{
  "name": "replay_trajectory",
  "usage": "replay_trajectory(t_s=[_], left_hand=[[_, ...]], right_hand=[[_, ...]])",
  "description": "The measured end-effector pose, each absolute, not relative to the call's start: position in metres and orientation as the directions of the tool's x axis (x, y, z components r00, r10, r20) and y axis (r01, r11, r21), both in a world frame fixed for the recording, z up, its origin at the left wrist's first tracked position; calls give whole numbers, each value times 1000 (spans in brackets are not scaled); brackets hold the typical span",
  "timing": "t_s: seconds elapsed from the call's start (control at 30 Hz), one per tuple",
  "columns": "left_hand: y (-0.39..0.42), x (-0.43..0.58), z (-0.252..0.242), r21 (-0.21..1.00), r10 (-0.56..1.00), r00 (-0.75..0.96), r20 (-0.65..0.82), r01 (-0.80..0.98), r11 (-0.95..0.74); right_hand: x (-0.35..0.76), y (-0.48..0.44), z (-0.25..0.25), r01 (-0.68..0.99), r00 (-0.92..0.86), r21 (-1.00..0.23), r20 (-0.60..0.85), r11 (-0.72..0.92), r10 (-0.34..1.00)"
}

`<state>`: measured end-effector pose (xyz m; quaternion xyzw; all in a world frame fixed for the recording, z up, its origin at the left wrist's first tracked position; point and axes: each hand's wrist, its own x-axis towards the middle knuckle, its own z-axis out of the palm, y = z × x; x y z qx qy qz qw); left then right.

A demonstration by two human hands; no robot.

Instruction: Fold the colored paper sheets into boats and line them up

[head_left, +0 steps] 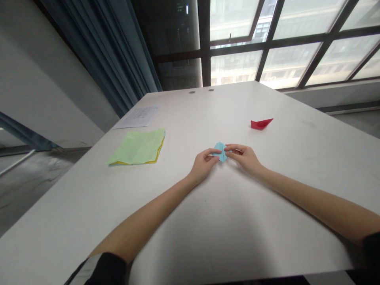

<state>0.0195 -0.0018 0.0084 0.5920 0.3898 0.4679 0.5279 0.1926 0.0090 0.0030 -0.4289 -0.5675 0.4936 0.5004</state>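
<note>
A small folded light-blue paper (220, 151) lies on the white table (225, 221) near its middle. My left hand (203, 164) pinches the paper's left edge with thumb and fingers pressed together. My right hand (244, 156) pinches its right side, fingertips pressed on the fold. Both forearms stretch out over the table from the near edge. Part of the blue paper is hidden under my fingers.
A folded red paper boat shape (260, 124) sits to the far right of my hands. A stack of green and yellow paper sheets (139, 147) lies at the left, with a printed white sheet (138, 116) behind it. Blue curtains and windows stand beyond the table.
</note>
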Motion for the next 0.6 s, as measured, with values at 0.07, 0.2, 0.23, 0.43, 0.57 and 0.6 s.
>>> replay_trajectory(t_s=[0.07, 0.2, 0.23, 0.43, 0.57, 0.6], left_hand=[[-4, 20, 9, 985, 950, 273, 154, 37, -170], [-4, 20, 5, 966, 935, 290, 204, 97, -240], [-3, 20, 4, 960, 933, 290, 216, 110, -256], [-1, 19, 1, 923, 909, 309, 281, 172, -344], [-4, 19, 4, 907, 903, 327, 278, 219, -359], [-4, 19, 4, 913, 905, 324, 274, 208, -351]], right_hand=[[192, 8, 4, 14, -130, -992, 119, 122, 984], [191, 7, 3, 21, -150, -990, 136, 140, 979], [191, 7, 2, 22, -156, -988, 146, 151, 977], [189, 7, 4, 13, -148, -988, 153, 157, 977], [190, 8, 2, 3, -155, -990, 142, 144, 978], [190, 9, 1, -3, -153, -990, 142, 143, 978]])
